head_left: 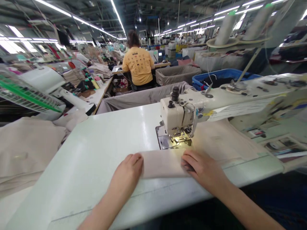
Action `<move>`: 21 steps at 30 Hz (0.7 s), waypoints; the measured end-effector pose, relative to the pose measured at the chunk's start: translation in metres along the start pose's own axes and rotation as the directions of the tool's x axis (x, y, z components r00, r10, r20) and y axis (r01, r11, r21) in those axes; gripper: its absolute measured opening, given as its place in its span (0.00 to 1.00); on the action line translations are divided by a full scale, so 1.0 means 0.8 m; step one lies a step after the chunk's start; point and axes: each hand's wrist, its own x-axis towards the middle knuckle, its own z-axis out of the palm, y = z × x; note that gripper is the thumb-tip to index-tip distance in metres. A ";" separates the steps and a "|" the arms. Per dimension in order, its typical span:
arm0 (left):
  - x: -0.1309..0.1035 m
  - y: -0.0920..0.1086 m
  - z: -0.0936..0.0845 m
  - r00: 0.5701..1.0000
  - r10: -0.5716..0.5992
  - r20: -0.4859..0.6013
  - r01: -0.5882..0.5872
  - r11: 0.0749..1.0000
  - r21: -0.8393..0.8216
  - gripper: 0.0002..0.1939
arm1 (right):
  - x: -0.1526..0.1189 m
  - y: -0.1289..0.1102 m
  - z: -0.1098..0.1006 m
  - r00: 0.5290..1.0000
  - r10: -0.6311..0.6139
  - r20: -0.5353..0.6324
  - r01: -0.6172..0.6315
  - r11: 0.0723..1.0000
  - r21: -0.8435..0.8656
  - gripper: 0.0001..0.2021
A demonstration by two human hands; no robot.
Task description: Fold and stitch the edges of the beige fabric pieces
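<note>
Nearest to me, my left hand [128, 171] lies flat, fingers together, pressing the left end of a folded strip of pale beige cloth [163, 163] against the glossy white counter [100, 150]. My right hand [203, 169] does the same on the strip's right end, fingers curled slightly over the edge — neither grip is closed around anything; both simply pin the cloth down. The strip lies across the counter's near edge, just in front of the metal needle plate [165, 140] of the cream-coloured industrial sewing machine [179, 116], whose lamp throws a yellow patch on the presser foot [181, 139]. More of the same beige fabric spreads to the right under the machine's arm. What worries me is that my right fingertips sit close to the foot; were the machine to run with the hand this near, a finger could be drawn toward the needle. Uneven pressure between the two hands could also skew the fold — I judge the edge would then feed crooked. To the left a heap of beige fabric [26, 143] rests well apart, and farther off a person in a yellow shirt [138, 65] sits with their back to me.
</note>
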 end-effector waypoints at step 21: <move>0.180 -0.019 0.019 0.958 0.209 0.196 -0.173 0.967 -0.187 0.23 | 0.003 -0.037 0.029 0.980 0.184 -0.073 -0.179 0.981 0.077 0.07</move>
